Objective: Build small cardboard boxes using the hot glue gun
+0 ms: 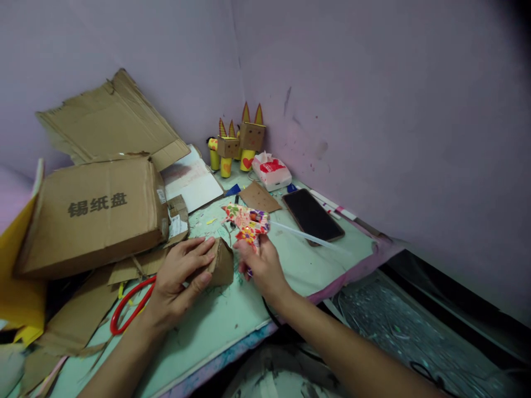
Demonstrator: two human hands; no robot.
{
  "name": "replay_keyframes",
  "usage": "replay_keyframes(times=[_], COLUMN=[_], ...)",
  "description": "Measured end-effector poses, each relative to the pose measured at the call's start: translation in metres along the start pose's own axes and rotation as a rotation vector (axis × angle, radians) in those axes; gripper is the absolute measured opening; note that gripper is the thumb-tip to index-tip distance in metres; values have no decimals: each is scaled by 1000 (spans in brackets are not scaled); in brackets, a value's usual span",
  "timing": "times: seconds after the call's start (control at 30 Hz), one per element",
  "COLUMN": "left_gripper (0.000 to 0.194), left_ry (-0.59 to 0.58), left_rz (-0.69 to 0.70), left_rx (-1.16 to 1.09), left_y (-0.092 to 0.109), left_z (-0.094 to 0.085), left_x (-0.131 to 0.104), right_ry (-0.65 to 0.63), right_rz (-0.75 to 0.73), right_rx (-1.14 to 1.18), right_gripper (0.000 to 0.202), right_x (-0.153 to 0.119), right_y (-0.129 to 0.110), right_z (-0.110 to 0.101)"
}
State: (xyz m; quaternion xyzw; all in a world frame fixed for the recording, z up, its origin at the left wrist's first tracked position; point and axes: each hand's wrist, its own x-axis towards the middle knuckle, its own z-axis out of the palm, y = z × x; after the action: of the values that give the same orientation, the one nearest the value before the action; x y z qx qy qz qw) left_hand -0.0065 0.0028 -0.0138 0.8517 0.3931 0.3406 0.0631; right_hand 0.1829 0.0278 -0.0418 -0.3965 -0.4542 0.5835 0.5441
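Observation:
My left hand [178,279] lies over a small folded cardboard box [223,266], with the thumb on the near side and the fingers across its top. Its far left part is hidden under the palm. In my right hand [265,272] is a flower-patterned hot glue gun [248,220], gripped by the handle. Its nozzle points left, above the table and just beyond the small box. A long translucent glue stick [309,236] sticks out of the gun's back end toward the right. Whether the trigger is pressed I cannot tell.
Left of my hands lie a large cardboard box [103,213], cardboard scraps [78,315] and red-handled scissors [118,318]. Behind stand two cardboard animal figures [252,135] [228,148] and a tissue pack [271,171]. A phone [313,213] rests near the table's right edge.

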Motion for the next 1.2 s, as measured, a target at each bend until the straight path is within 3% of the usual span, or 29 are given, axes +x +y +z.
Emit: replay_keyframes(times=[0.17, 0.33, 0.6, 1.2], left_gripper=[39, 36, 34, 32], left_ry=[-11, -29, -40, -39], left_rz=[0, 26, 19, 11], left_rx=[11, 29, 55, 59], left_y=[-1, -1, 1, 1], left_z=[0, -2, -3, -2], left_x=[0, 2, 3, 2], right_ry=[-60, -215, -377, -379], right_rz=[16, -26, -33, -28], right_rx=[24, -135, -242, -259], right_gripper=[41, 25, 25, 16], right_x=[-29, -46, -46, -44], right_y=[-13, -19, -19, -15], right_z=[-33, -56, -56, -54])
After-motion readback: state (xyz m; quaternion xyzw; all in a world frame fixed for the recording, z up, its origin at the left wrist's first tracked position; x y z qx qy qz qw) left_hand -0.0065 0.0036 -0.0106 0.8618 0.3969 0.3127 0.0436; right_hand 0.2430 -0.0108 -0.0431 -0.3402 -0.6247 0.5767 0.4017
